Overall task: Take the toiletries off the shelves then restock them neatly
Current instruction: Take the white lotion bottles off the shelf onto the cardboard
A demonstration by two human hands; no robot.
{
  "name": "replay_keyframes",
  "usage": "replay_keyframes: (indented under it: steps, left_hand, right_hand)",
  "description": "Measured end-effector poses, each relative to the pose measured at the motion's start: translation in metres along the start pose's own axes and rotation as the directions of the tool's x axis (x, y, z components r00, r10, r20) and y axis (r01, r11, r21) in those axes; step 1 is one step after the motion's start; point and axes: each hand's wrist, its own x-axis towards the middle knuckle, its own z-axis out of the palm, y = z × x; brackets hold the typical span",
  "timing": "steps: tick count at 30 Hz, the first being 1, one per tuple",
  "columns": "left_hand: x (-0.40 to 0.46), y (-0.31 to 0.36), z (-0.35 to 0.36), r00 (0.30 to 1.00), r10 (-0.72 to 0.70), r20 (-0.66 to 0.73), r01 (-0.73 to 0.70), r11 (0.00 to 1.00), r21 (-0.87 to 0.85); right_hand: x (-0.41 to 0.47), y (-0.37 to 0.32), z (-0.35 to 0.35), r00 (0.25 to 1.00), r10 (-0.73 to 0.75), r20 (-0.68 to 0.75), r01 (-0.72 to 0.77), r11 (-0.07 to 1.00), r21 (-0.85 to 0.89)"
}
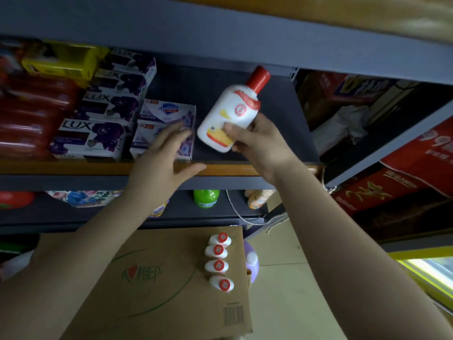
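Bottle (228, 116) of white plastic with a red cap, aloft in front of the middle shelf (73, 168), tilted with the cap up and to the right, not yet set down. Gripped low on the body by the right hand (255, 143), fingers curled round the label and thumb beneath. Left hand (166, 153) spread and holding nothing, hovering just above the shelf's wooden lip, in front of the Safeguard soap boxes (169, 111); whether touching them, impossible to tell through the blur.

Probably a restocking step, judging by the bare shelf patch right of the soap and the four matching bottles (219, 262) standing in a row on the cardboard box (159, 278) below.

Main hazard: a low grip on a smooth bottle, hence a possible twist or slip out of the fingers on the way in. Falling from there, likely to strike the row below and topple it like skittles, perhaps off the box edge toward the purple bottle (252, 263) beside it.

Second hazard: set down while tilted, apt to rock and tip over, or to roll against the soap. Better squared upright before release.

Third: the open left hand, close to the Safeguard stack, liable to nudge the front box over the lip. LUX boxes (90, 136) further left, well clear of that.

Also worth minding: placed too near the front edge, little room for the other four behind.
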Motion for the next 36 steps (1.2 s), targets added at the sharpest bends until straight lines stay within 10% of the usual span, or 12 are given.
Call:
replay_keyframes:
  steps: [7, 11, 16, 18, 21, 27, 36]
  left_hand:
    - [-0.026, 0.053, -0.016, 0.951, -0.272, 0.148, 0.307, 0.771, -0.558]
    - [-0.041, 0.05, -0.01, 0.883, -0.339, 0.325, 0.466, 0.554, -0.69]
    - [-0.053, 0.067, 0.0, 0.63, -0.202, 0.75, 0.682, -0.318, -0.658]
    - [-0.056, 0.076, 0.005, 0.54, -0.075, 0.838, 0.733, -0.447, -0.513]
    - [-0.059, 0.084, 0.012, 0.538, 0.021, 0.843, 0.779, -0.393, -0.488]
    - [-0.064, 0.088, 0.022, 0.601, -0.022, 0.799, 0.8, 0.025, -0.6]
    - [-0.089, 0.092, 0.036, 0.481, -0.133, 0.867, 0.855, -0.151, -0.497]
  right_hand:
    - [-0.06, 0.025, 0.014, 0.977, 0.063, 0.202, -0.132, 0.928, 0.348]
    - [-0.08, 0.024, 0.008, 0.992, 0.053, 0.114, -0.072, 0.981, 0.179]
    - [-0.089, 0.016, -0.007, 0.999, 0.004, -0.038, -0.005, 1.0, -0.02]
    - [-0.089, 0.013, -0.012, 0.995, 0.027, -0.092, -0.029, 0.999, -0.022]
    - [-0.093, 0.009, -0.022, 0.99, 0.071, -0.123, -0.068, 0.997, 0.028]
    - [-0.102, 0.011, -0.032, 0.956, 0.166, -0.24, -0.205, 0.968, -0.146]
    - [-0.114, 0.03, -0.043, 0.989, 0.104, -0.105, -0.137, 0.908, -0.396]
